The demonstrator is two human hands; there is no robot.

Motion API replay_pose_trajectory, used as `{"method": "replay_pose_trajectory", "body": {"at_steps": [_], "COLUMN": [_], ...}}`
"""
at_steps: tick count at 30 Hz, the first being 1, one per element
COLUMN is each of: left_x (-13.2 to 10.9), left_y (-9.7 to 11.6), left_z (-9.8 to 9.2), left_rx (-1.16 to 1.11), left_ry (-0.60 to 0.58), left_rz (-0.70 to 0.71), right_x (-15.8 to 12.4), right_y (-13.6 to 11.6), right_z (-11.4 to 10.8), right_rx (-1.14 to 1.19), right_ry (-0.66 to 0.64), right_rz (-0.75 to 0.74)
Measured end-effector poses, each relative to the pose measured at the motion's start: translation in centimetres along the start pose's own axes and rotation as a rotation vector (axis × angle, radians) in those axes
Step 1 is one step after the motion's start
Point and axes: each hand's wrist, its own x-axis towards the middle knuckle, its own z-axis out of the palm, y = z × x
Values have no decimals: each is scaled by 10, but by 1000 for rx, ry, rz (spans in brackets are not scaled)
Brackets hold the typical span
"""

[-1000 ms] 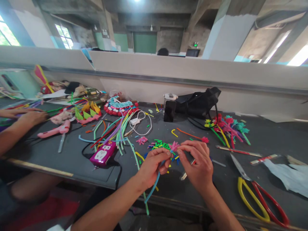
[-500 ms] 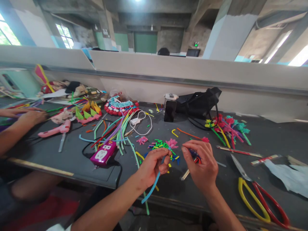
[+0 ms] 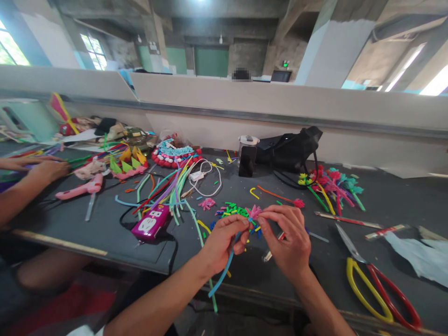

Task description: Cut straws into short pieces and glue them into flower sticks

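Observation:
Between the fingers of my left hand (image 3: 229,235) is a light blue pipe cleaner (image 3: 221,279), its lower end hanging down past the palm. A pink pipe-cleaner flower (image 3: 253,213) sits at its upper end. My right hand (image 3: 289,235) is closed, thumb and forefinger pinching at the flower's right edge. Beneath and behind my hands lies a pile of short cut pieces (image 3: 233,209), green, blue and yellow. Farther left is a loose pink flower (image 3: 206,204); behind my right hand an orange stem (image 3: 276,195) ends in a red flower.
Scissors (image 3: 362,268) lie open at right, near finished flowers (image 3: 331,184). A phone (image 3: 247,161) leans on a cup before a black bag (image 3: 292,151). Left are long pipe cleaners (image 3: 175,186), a purple box (image 3: 150,225), a pink glue gun (image 3: 82,187) and another person's hand (image 3: 49,169).
My right hand has moved left and now pinches the pink flower's edge. The left hand keeps its hold on the blue pipe cleaner, hardly moved.

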Motion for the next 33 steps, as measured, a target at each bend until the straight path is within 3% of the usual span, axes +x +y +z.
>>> {"method": "replay_pose_trajectory", "body": {"at_steps": [12, 23, 33], "left_x": [1, -1, 0], "left_y": [-1, -3, -5], "left_z": [1, 4, 2], "left_rx": [20, 170, 222], "left_ry": [21, 125, 123], "left_rz": [24, 130, 158], "right_x": [0, 1, -1], "right_y": [0, -1, 0], "right_z": [0, -4, -1], "right_rx": [0, 12, -17], "right_ry": [-22, -18, -24], "right_rz": [22, 9, 14]}}
